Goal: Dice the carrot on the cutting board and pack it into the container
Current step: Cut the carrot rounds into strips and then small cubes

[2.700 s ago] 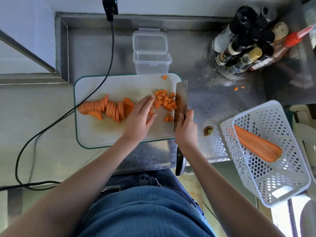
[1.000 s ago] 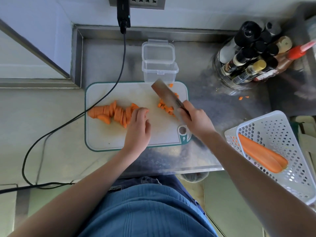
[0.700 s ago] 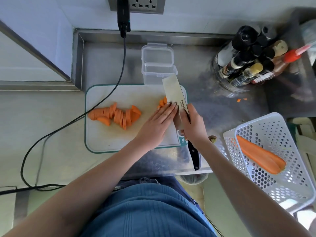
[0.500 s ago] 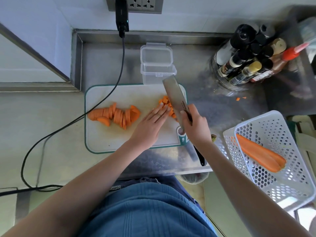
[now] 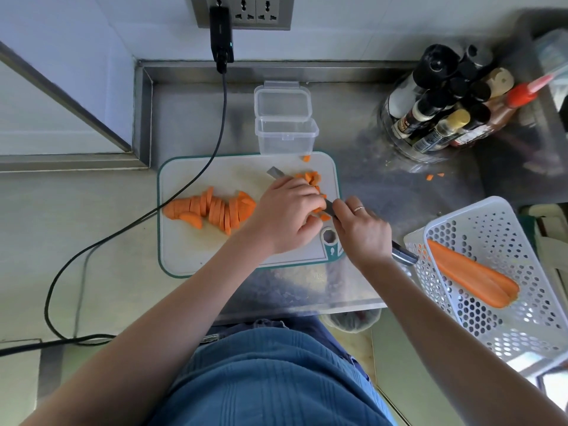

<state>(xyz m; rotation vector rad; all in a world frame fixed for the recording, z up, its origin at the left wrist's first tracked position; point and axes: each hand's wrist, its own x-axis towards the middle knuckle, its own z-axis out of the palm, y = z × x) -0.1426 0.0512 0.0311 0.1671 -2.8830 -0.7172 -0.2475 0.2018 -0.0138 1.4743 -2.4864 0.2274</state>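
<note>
Half a second ago my left hand (image 5: 284, 215) lay flat with fingers straight beside the blade; now I see it cupped over the knife (image 5: 330, 207), fingers curled down onto the diced carrot (image 5: 312, 178) at the board's far right, though whether it actually holds any pieces I cannot tell. The knife has dropped lower and flatter, most of its blade hidden under that hand, only its tip showing past the knuckles. Its long axis runs diagonally, tip toward the far left, handle toward the near right, where my right hand (image 5: 361, 233) grips it. The sliced carrot (image 5: 215, 209) lies as a row of half-rounds along the cutting board (image 5: 190, 250), its line running left to right. The clear container (image 5: 285, 135) stands open just beyond the board's far edge, lid tipped back. A whole carrot half (image 5: 470, 276) rests in the white basket (image 5: 522, 327) on the right.
</note>
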